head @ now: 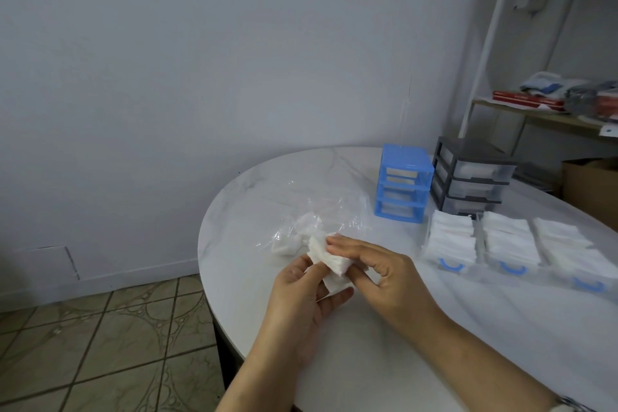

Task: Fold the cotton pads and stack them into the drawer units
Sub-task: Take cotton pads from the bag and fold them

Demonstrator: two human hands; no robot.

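Observation:
Both my hands hold a small bundle of white cotton pads (329, 259) above the round white table (368, 344). My left hand (301, 294) cups the bundle from below, thumb on its near edge. My right hand (381, 269) pinches its top from the right. A clear plastic bag (301, 211) with more pads lies just behind. A blue drawer frame (403, 182) stands empty of drawers; beside it stands a grey drawer unit (471, 177) with its drawers in. Three clear drawers (508, 244) with blue handles lie on the table, filled with stacked pads.
A metal shelf rack (535, 104) with cloths and red items stands at the back right. A cardboard box (592, 184) sits behind the table. Tiled floor (100, 344) lies to the left, past the table's edge.

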